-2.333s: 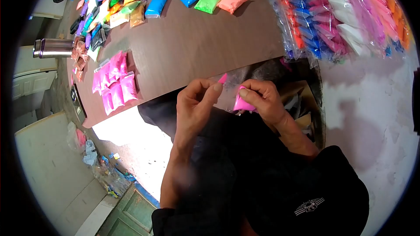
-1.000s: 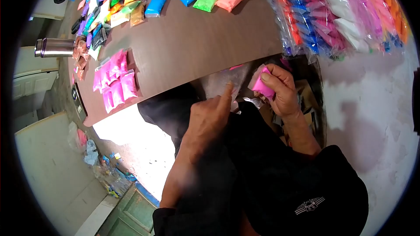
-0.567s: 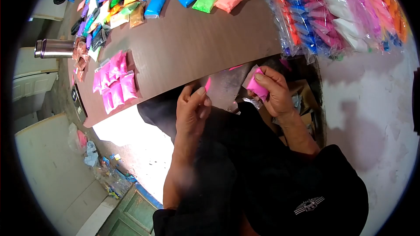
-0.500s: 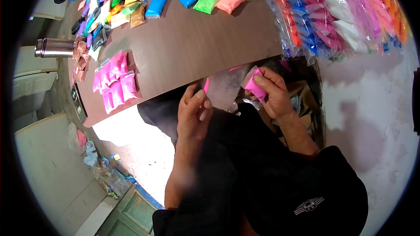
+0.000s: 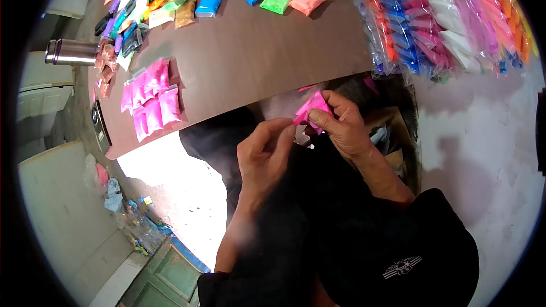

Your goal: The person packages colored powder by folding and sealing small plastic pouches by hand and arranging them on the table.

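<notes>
A small bright pink packet (image 5: 314,104) is gripped in my right hand (image 5: 346,131), its thumb pressed over the front. My left hand (image 5: 264,150) meets the packet's left edge, thumb and forefinger pinched together there. Both hands are above my lap, just off the table's front edge. Behind the packet lies a cloudy clear plastic bag (image 5: 277,107), partly hidden by the hands. To the left on the table, several pink packets (image 5: 152,115) lie in two close rows.
Many colourful packets (image 5: 210,3) cover the far side of the brown table (image 5: 239,59). Long plastic sleeves of coloured packets (image 5: 435,17) hang over its right end. A steel flask (image 5: 71,52) stands at the left. Under the table is an open cardboard box (image 5: 392,119).
My left hand has moved right and up to the pink packet, its fingers closing on the packet's edge. My right hand has shifted slightly left, and the packet has turned.
</notes>
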The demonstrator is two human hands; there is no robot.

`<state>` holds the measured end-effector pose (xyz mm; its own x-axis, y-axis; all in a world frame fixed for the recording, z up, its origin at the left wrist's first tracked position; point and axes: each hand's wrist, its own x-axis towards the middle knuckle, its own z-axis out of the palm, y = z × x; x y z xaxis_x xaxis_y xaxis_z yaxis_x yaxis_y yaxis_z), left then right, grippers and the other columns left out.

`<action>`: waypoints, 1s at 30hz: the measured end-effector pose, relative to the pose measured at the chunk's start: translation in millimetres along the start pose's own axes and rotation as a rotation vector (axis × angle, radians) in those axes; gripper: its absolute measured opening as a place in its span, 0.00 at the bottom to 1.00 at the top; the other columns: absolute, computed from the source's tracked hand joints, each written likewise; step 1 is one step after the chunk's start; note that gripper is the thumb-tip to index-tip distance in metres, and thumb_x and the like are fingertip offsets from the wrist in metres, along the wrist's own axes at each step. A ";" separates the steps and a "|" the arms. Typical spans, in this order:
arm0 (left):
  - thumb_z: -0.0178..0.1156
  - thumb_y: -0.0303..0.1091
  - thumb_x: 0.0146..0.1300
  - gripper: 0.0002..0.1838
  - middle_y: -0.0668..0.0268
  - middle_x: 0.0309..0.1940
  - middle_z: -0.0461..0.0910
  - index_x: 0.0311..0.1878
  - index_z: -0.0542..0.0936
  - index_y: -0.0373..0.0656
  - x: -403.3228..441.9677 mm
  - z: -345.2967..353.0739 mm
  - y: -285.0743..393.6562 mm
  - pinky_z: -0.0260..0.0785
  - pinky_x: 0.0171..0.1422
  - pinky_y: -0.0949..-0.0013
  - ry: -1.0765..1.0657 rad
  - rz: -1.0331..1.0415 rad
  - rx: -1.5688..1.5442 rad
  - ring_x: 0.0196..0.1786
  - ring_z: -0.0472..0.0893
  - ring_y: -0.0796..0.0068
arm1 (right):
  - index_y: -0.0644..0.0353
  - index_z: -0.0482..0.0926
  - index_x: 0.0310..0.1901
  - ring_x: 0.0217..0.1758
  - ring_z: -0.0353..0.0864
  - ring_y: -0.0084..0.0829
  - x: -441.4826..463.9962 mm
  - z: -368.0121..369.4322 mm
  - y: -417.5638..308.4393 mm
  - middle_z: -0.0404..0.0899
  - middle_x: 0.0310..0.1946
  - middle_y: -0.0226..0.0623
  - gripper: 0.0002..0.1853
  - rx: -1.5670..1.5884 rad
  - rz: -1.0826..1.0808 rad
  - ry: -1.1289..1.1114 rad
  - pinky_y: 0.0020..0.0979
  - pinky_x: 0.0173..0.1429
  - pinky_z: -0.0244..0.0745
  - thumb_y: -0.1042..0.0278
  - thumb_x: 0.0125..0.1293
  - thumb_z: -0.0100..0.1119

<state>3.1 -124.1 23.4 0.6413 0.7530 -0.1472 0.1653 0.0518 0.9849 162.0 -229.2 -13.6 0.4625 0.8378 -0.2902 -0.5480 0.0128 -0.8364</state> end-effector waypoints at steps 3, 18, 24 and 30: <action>0.66 0.27 0.74 0.07 0.70 0.34 0.84 0.49 0.84 0.33 -0.3 -4.0 1.5 0.70 0.42 0.80 0.037 0.004 0.071 0.36 0.79 0.86 | 0.64 0.81 0.54 0.40 0.84 0.19 -1.5 2.8 -4.7 0.86 0.42 0.32 0.11 -0.020 0.026 -0.022 0.24 0.45 0.80 0.69 0.76 0.65; 0.68 0.27 0.72 0.08 0.72 0.33 0.84 0.49 0.86 0.33 -8.4 -35.2 5.6 0.68 0.41 0.81 0.093 -0.022 0.075 0.35 0.77 0.87 | 0.66 0.77 0.59 0.39 0.85 0.21 -1.4 21.1 -9.2 0.85 0.44 0.37 0.15 -0.165 0.016 0.000 0.23 0.42 0.82 0.74 0.74 0.64; 0.69 0.25 0.70 0.07 0.68 0.34 0.86 0.49 0.86 0.35 2.7 -31.1 -4.9 0.72 0.43 0.80 0.113 0.114 0.261 0.37 0.80 0.83 | 0.65 0.76 0.58 0.42 0.85 0.21 6.2 35.8 -11.3 0.84 0.44 0.37 0.18 -0.368 -0.142 0.162 0.26 0.40 0.84 0.73 0.70 0.68; 0.70 0.22 0.68 0.07 0.63 0.33 0.86 0.48 0.86 0.36 14.8 -17.9 -7.5 0.75 0.41 0.77 0.156 0.266 0.381 0.34 0.82 0.81 | 0.65 0.76 0.57 0.40 0.85 0.23 13.3 40.0 -14.6 0.85 0.44 0.39 0.18 -0.521 -0.302 0.230 0.28 0.41 0.84 0.74 0.69 0.70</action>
<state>-2.1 -101.6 15.5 0.5832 0.7985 0.1491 0.2920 -0.3773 0.8789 148.3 -196.4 13.3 0.7126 0.6998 -0.0500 0.0137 -0.0851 -0.9963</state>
